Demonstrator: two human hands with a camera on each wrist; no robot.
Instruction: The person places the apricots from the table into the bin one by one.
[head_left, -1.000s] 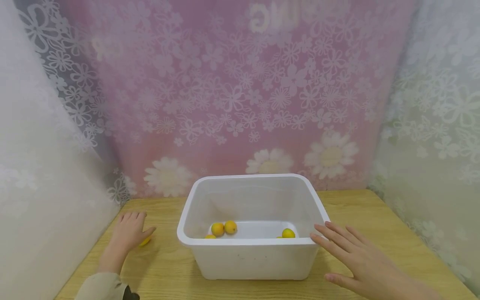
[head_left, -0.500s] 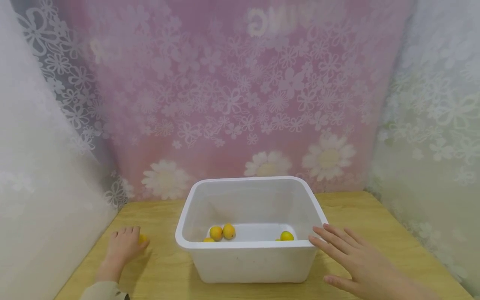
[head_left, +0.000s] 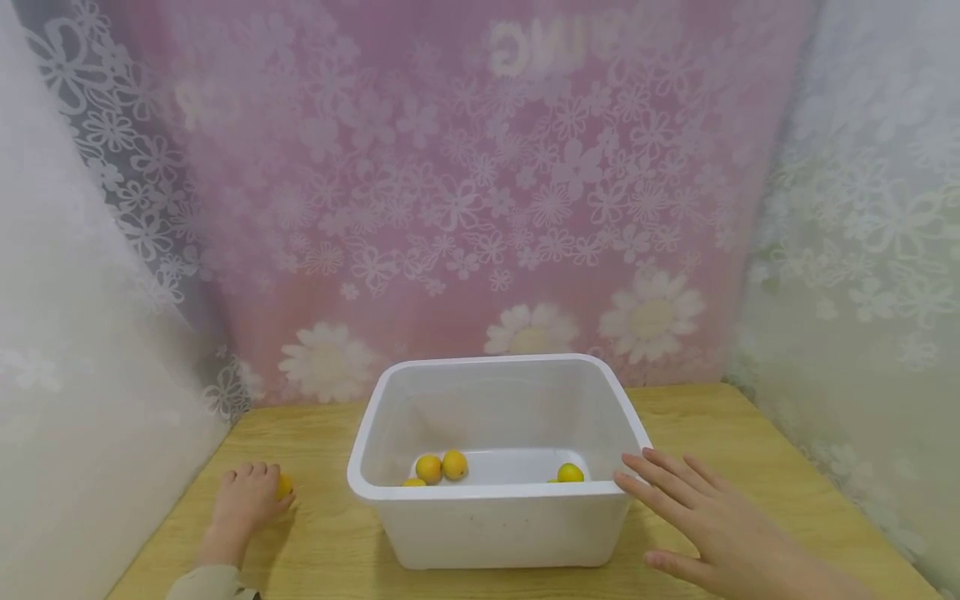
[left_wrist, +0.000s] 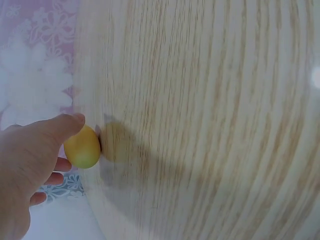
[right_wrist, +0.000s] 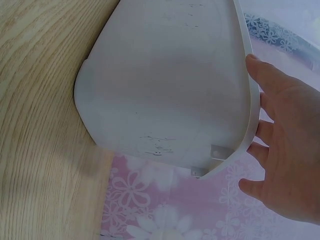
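Note:
At the left of the head view my left hand [head_left: 246, 502] pinches a small yellow-orange citrus fruit [head_left: 284, 486]. The left wrist view shows my thumb over the top of this citrus fruit [left_wrist: 82, 147], greenish at one end, with the other fingers partly hidden behind it. A white plastic tub [head_left: 504, 492] stands in the middle, holding several similar fruits. Two of them, a yellow fruit [head_left: 454, 465] and its neighbour, lie at its left, and a greener fruit [head_left: 571, 472] lies at its right. My right hand [head_left: 705, 517], fingers straight and spread, rests its fingertips at the tub's right rim.
Under everything is a wood-grain table [head_left: 322, 533]. A pink flowered curtain [head_left: 450, 208] hangs behind it. Pale flowered sheets close in the left side [head_left: 82, 358] and the right side [head_left: 862, 292]. The tub's near wall hides part of the fruits inside.
My left hand has moved slightly down and closed its fingers around the fruit. The right hand keeps its place at the rim. The head view has shifted a little.

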